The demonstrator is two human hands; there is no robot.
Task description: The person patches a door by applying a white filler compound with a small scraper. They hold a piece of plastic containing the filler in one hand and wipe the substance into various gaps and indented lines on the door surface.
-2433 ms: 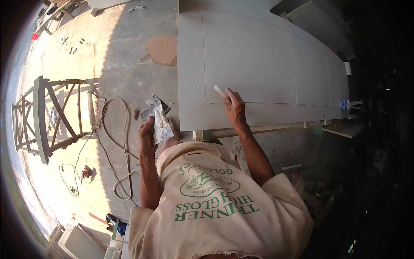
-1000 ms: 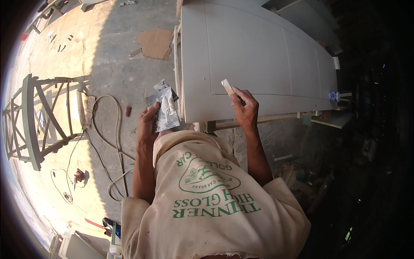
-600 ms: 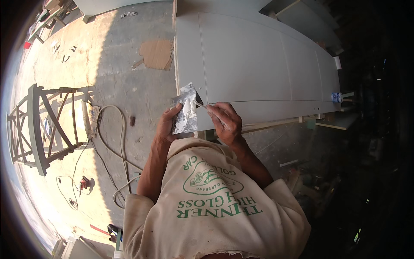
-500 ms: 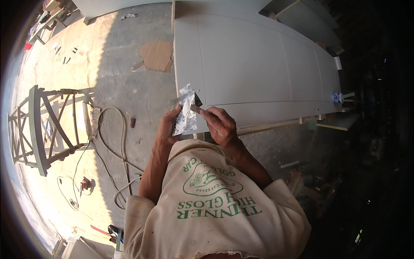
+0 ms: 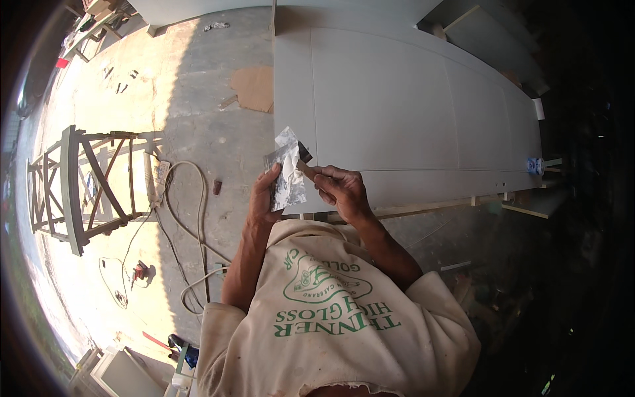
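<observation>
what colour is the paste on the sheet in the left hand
The paste is white; it shows best in the head view.

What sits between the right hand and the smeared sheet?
In the head view, a small flat tool, pinched by the right hand, bridges the stretch, its tip at the white paste on the smeared sheet.

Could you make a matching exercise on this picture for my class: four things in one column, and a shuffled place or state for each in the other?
Column one:
1. Left hand
2. Right hand
3. Brown cardboard
4. X-braced frame

Column two:
A. Mostly in sunlight
B. Holds a small flat tool
C. On the shaded floor
D. Holds a white-smeared sheet

Right pairs: 1-D, 2-B, 3-C, 4-A
</observation>
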